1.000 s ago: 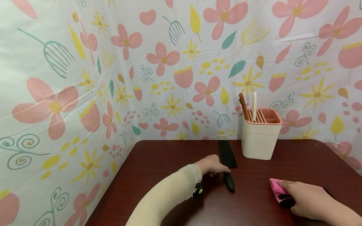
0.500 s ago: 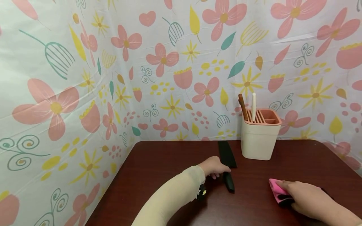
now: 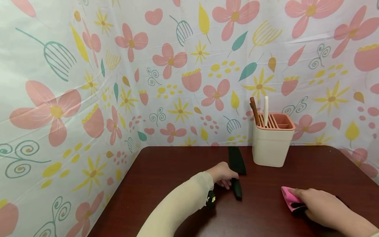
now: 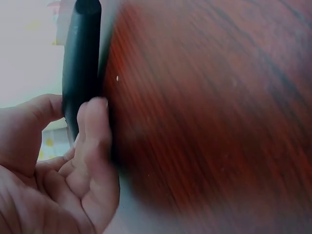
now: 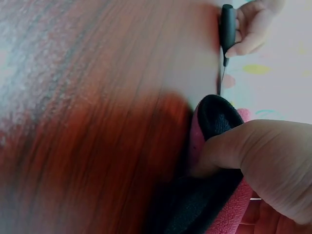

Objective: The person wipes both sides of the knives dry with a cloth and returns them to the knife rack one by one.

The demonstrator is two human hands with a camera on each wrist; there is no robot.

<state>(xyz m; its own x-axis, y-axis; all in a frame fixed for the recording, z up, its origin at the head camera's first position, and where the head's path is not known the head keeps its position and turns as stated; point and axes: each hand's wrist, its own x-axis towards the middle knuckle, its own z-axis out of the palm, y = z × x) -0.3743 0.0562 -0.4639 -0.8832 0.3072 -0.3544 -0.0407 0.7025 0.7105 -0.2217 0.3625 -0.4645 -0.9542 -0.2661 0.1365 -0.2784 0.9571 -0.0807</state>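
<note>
A black cleaver [image 3: 237, 160] lies on the dark red-brown table, its blade toward the back and its handle toward the front. My left hand [image 3: 222, 172] pinches the handle [image 4: 83, 63] close to the blade, thumb on one side and fingers on the other in the left wrist view. Over at the right, my right hand [image 3: 322, 207] holds a folded pink and black cloth [image 3: 289, 197] against the tabletop. The right wrist view shows the thumb pressed into the cloth's dark fold [image 5: 219, 117]; most of the other fingers are hidden.
Behind the right hand stands a cream knife block [image 3: 272, 148] with a salmon slotted top. A brown-handled tool [image 3: 254, 111] and a white-handled one [image 3: 266, 111] stick up from its slots. Floral cloth [image 3: 189, 72] hangs along the back and left of the table [image 3: 165, 161].
The cleaver's handle has shifted slightly left along with my left hand. My right hand and the cloth stay nearly where they were.
</note>
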